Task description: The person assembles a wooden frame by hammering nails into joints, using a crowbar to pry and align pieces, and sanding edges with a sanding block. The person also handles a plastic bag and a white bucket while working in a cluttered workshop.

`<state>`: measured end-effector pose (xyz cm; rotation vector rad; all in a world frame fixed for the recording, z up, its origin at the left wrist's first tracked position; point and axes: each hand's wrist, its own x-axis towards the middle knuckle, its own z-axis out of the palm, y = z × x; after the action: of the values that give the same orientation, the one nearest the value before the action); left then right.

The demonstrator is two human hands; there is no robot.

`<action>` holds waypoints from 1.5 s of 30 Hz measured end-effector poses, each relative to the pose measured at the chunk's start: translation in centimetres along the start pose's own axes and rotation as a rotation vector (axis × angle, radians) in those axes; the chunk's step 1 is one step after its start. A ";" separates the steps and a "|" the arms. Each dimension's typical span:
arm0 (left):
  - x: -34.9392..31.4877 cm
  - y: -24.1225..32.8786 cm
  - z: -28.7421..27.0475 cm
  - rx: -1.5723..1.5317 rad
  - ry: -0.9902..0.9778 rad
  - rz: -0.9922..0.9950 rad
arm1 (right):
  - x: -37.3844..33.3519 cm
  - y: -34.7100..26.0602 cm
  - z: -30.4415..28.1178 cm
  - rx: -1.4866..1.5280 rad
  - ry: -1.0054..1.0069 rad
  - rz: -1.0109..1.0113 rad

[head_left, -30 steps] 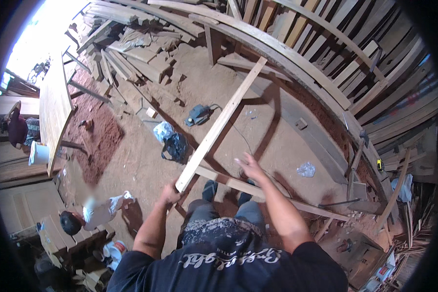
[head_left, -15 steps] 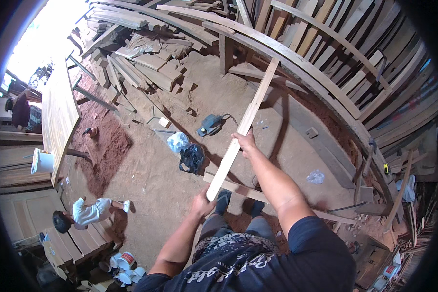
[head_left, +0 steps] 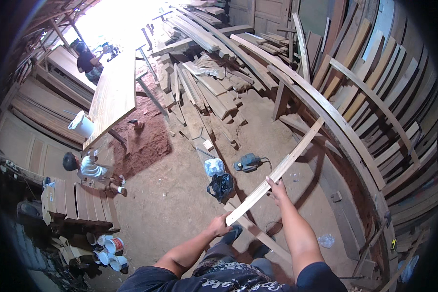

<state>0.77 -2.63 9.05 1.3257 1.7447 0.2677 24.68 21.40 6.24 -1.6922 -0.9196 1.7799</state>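
A long, pale wooden plank (head_left: 283, 168) slants through the air in front of me, its far end up and to the right. My left hand (head_left: 220, 226) is closed around the near end. Farther along, my right hand (head_left: 276, 190) grips the edge with fingers wrapped over it. Beyond the plank, a dark blue-green corded power tool (head_left: 248, 163) lies on the dirt floor. Beside it are a black plastic bag (head_left: 220, 186) and a pale blue plastic bag (head_left: 214, 167). Another wooden beam (head_left: 258, 231) lies low by my feet.
A stack of loose boards (head_left: 204, 90) lies ahead. Along the right runs a rack of upright planks (head_left: 370, 73). At left stand a wooden tabletop (head_left: 114, 97) with a white bucket (head_left: 81, 124), a small person (head_left: 93, 168), and another person (head_left: 86, 63) farther off.
My view has swung left and upward, so the scene sits farther right and lower. Both hands still hold the plank. The small person has moved nearer the tabletop.
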 end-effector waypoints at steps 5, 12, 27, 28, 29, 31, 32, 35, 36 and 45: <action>0.5 2.4 -0.4 0.063 -0.025 0.004 | 1.6 11.0 -8.3 -0.179 0.151 -0.138; 3.0 0.2 -2.0 0.056 -0.154 0.063 | -19.8 23.3 -15.0 -0.783 0.067 0.162; -2.6 16.1 7.1 0.379 -0.027 1.243 | -49.3 42.7 -10.8 -0.094 0.353 0.479; -3.8 16.8 9.8 0.331 -0.120 1.300 | -50.1 43.6 -10.9 -0.163 0.362 0.478; -5.3 17.3 12.0 0.360 -0.183 1.376 | -50.3 45.3 -11.0 -0.195 0.366 0.476; -7.7 17.4 16.8 0.445 -0.465 1.294 | -49.6 49.0 -11.4 -0.220 0.356 0.410; -8.8 17.4 19.3 0.598 -0.582 1.316 | -49.3 51.6 -11.3 -0.220 0.337 0.370; -11.2 13.5 30.6 0.786 -1.079 1.260 | -51.4 64.3 -9.6 -0.465 0.187 0.143; -12.3 12.3 35.6 0.869 -1.251 1.225 | -53.2 68.6 -9.5 -0.537 0.133 0.079; -18.9 19.7 54.7 1.231 -1.628 0.864 | -67.7 72.9 -13.0 0.397 0.726 0.367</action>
<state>55.20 -28.92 0.16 2.0115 -0.2940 -1.2830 50.01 -74.95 -5.85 -2.0740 0.0556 1.2465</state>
